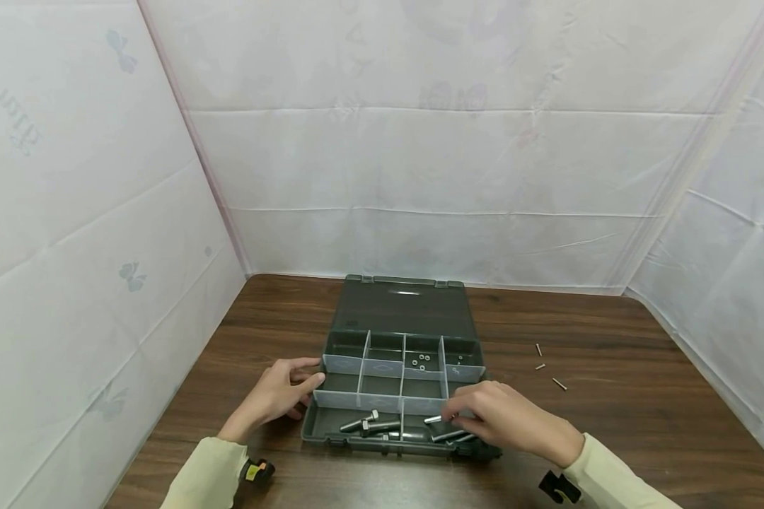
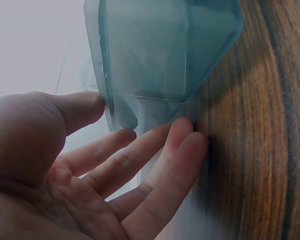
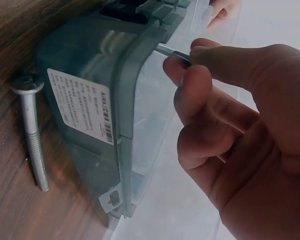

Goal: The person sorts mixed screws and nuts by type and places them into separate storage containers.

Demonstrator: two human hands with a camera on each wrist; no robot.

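A dark green-grey plastic organizer box (image 1: 382, 447) lies with its lid folded back. My left hand (image 1: 279, 389) rests at the box's left side, its thumb (image 2: 85, 111) against the rim and the fingers, fairly straight, along the outer wall. Over the front right compartment, my right hand (image 1: 499, 417) pinches a slim metal bolt (image 3: 172, 53) between thumb and fingers; its far end is hidden. Large bolts (image 1: 380, 426) lie in the front left compartment, and more bolts (image 1: 448, 435) in the front right one, partly behind the hand.
Several small nuts (image 1: 422, 358) sit in a rear compartment, with tiny pieces (image 1: 460, 358) in the one to its right. Several small screws (image 1: 559, 384) lie on the wooden table (image 1: 611, 424). Beside the box's right wall lies a long bolt (image 3: 32, 130). White sheeting (image 1: 420, 162) surrounds the table.
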